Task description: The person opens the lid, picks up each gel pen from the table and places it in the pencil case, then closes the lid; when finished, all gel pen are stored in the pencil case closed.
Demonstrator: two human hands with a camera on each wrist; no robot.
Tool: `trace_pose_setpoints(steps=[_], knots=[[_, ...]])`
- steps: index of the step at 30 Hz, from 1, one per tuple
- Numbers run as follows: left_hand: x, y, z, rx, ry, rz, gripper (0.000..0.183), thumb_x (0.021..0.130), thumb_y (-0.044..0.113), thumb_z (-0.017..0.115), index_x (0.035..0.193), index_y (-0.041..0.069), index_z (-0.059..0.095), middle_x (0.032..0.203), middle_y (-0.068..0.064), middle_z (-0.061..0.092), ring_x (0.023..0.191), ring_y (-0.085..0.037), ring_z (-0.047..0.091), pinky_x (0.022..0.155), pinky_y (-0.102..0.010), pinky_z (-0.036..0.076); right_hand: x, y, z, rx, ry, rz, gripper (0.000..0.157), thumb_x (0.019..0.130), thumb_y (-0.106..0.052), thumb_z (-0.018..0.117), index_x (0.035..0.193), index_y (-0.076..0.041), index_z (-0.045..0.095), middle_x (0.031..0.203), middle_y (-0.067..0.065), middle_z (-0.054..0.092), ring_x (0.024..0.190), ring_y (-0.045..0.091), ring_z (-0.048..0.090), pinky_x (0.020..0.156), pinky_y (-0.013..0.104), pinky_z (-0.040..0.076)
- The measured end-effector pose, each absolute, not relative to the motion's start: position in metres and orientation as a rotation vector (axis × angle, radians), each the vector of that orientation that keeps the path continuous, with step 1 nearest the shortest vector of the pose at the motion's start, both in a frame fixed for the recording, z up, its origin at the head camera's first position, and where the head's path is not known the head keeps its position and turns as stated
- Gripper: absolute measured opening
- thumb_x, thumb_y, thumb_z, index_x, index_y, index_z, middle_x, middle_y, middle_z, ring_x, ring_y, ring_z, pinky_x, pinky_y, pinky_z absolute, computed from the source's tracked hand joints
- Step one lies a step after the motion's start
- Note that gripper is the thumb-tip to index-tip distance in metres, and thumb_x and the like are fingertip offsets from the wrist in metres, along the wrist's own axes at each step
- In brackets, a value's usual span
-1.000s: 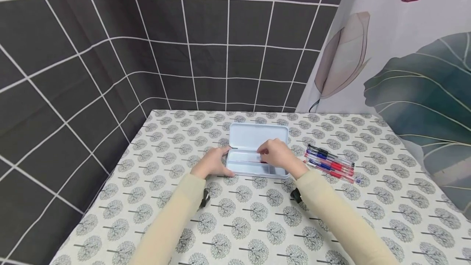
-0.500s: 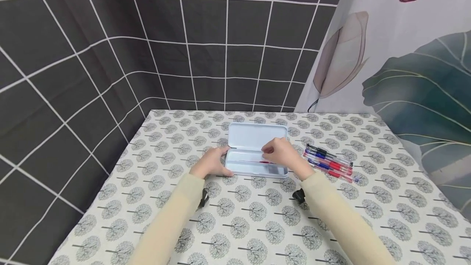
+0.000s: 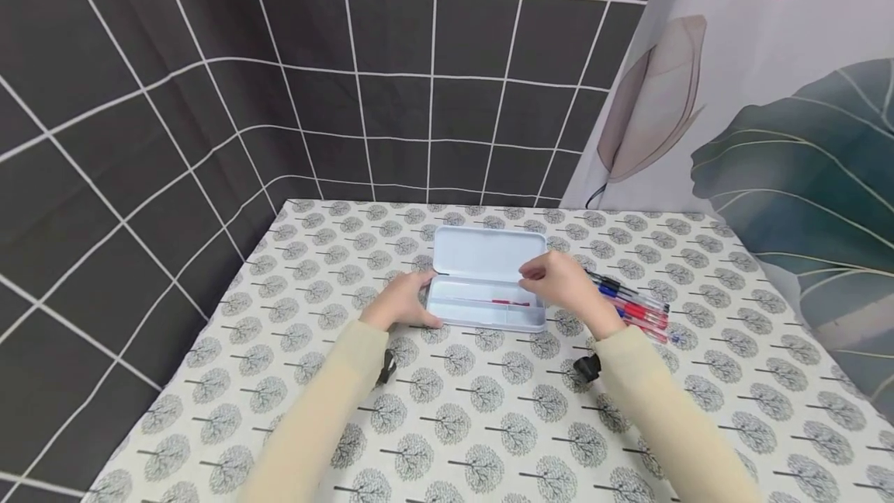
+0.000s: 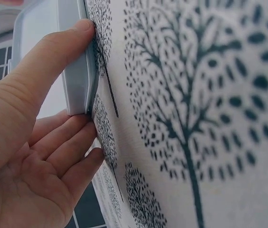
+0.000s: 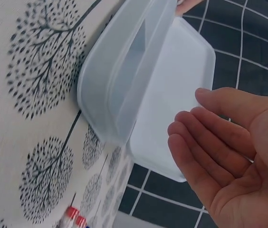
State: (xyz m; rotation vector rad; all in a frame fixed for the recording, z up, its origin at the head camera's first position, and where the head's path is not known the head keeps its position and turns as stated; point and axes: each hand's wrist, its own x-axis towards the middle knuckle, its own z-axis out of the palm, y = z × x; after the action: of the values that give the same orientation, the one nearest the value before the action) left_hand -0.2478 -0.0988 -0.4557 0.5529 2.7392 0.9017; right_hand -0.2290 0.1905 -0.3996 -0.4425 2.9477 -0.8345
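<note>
A light blue pencil case (image 3: 482, 253) lies with its lid raised and tipped back. One pen (image 3: 510, 303) with a red part rests in its back compartment. At the case's left end, my left hand (image 3: 403, 301) holds it between thumb and fingers; in the left wrist view the thumb (image 4: 53, 52) presses the front side and the fingers meet the end. My right hand (image 3: 561, 283) hovers over the case's right end with nothing in it. In the right wrist view, its fingers (image 5: 205, 152) are loosely bent and apart from the case.
Several pens (image 3: 639, 310) with black, blue and red parts lie in a bunch right of the case, partly behind the right forearm. The tablecloth (image 3: 482, 433) has a tree print. A dark gridded curtain (image 3: 391, 99) hangs behind the table.
My right hand has let go of the red pen, left in the back compartment, and moved right and up away from it. The left hand keeps its place on the case.
</note>
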Motion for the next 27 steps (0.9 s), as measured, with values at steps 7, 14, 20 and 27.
trace_pose_setpoints(steps=[7, 14, 20, 27], knots=[[-0.243, -0.098, -0.456, 0.526, 2.713, 0.917, 0.087, 0.059, 0.025, 0.093, 0.136, 0.012, 0.055, 0.118, -0.008, 0.066, 0.106, -0.025, 0.062, 0.102, -0.046, 0.048, -0.225, 0.209, -0.402, -0.450, 2.973, -0.831, 0.026, 0.086, -0.012, 0.069, 0.107, 0.003, 0.072, 0.097, 0.013, 0.075, 0.088, 0.024, 0.071, 0.079, 0.038, 0.060], [-0.242, -0.098, -0.456, 0.537, 2.718, 0.909, 0.090, 0.059, 0.025, 0.093, 0.138, 0.011, 0.053, 0.123, -0.009, 0.065, 0.111, -0.027, 0.061, 0.105, -0.046, 0.046, -0.220, 0.232, -0.404, -0.394, 2.950, -0.861, 0.028, 0.086, -0.012, 0.068, 0.109, 0.004, 0.071, 0.099, 0.017, 0.074, 0.087, 0.027, 0.071, 0.079, 0.039, 0.060], [-0.245, -0.098, -0.453, 0.544, 2.723, 0.910, 0.091, 0.059, 0.025, 0.093, 0.138, 0.009, 0.053, 0.123, -0.010, 0.065, 0.110, -0.027, 0.061, 0.104, -0.046, 0.047, -0.218, 0.247, -0.403, -0.354, 2.975, -0.817, 0.029, 0.085, -0.012, 0.069, 0.110, 0.003, 0.071, 0.099, 0.017, 0.074, 0.084, 0.025, 0.072, 0.078, 0.039, 0.061], [-0.247, -0.098, -0.452, 0.533, 2.723, 0.911, 0.094, 0.058, 0.026, 0.093, 0.140, 0.009, 0.051, 0.130, -0.012, 0.062, 0.117, -0.030, 0.059, 0.107, -0.047, 0.045, -0.217, 0.261, -0.400, -0.340, 3.003, -0.767, 0.027, 0.083, -0.010, 0.069, 0.107, 0.004, 0.072, 0.095, 0.015, 0.075, 0.087, 0.028, 0.071, 0.083, 0.045, 0.059]])
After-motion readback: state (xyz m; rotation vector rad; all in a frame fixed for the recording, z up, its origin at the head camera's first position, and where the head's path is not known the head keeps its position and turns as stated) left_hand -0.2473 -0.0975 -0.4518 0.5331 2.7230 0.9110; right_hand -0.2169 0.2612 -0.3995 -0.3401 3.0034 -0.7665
